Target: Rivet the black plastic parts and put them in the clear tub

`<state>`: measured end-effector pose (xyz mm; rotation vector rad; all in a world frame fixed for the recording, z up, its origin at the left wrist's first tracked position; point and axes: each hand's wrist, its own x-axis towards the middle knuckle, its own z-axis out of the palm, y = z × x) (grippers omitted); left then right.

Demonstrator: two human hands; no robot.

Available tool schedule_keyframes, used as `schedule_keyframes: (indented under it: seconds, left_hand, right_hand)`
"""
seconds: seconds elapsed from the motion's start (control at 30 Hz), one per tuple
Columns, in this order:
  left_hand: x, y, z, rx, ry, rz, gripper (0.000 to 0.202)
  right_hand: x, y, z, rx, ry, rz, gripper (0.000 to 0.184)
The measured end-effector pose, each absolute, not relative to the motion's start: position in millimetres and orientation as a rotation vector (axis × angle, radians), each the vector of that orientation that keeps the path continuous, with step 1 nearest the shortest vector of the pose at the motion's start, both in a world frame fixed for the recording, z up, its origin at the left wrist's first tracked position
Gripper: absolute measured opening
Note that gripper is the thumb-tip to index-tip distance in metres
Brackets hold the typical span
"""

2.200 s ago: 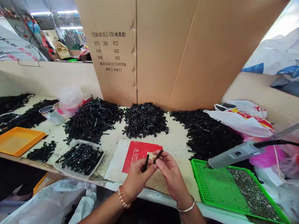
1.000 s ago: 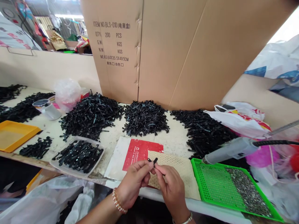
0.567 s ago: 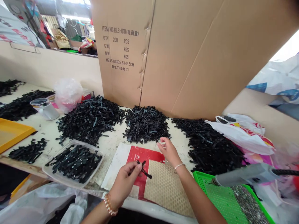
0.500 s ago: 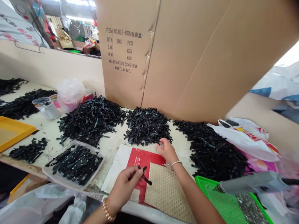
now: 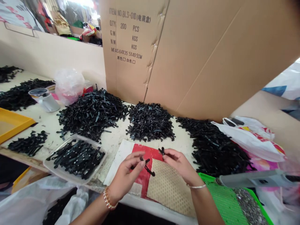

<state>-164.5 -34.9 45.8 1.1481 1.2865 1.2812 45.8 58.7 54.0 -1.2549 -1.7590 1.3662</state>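
Observation:
Pinched between thumb and fingers of my left hand [image 5: 126,175] are slim black strips [image 5: 150,171] with rounded ends; how many is hard to make out. My right hand [image 5: 179,163] grips a small black piece [image 5: 162,151] at its fingertips, a short way right of the left hand. Both hands are over a red and white sheet [image 5: 143,179] and a beige honeycomb-patterned pad [image 5: 171,189]. Behind them lies a heap of small black parts [image 5: 151,122]. Left of my left hand, a clear plastic tub [image 5: 67,177] holds many black strips.
More black heaps lie left [image 5: 91,114] and right [image 5: 217,150]. A grey power screwdriver [image 5: 250,181] extends over a green tray [image 5: 217,203] of small metal parts [image 5: 249,204]. A tall cardboard sheet [image 5: 187,62] stands behind. A white mug [image 5: 50,104] and yellow tray [image 5: 17,126] are left.
My right hand has come back from the middle heap toward my left hand, now with a small black piece. My left hand keeps its strips. The view has tilted slightly downward.

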Motion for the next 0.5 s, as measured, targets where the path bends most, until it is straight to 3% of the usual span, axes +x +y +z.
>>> schedule_keyframes:
  seconds: [0.23, 0.37, 0.5]
  left_hand:
    - [-142, -56, 78, 1.175, 1.157, 1.231, 0.029]
    - [-129, -67, 67, 1.057, 1.191, 1.284, 0.035]
    - [-125, -71, 49, 0.968, 1.144, 1.272, 0.035]
  right_hand:
    - [34, 8, 77, -1.06, -1.869, 1.692, 0.024]
    - [36, 0, 72, -1.024, -1.749, 1.645, 0.026]
    - [41, -2, 49, -1.054, -1.489, 1.723, 0.039]
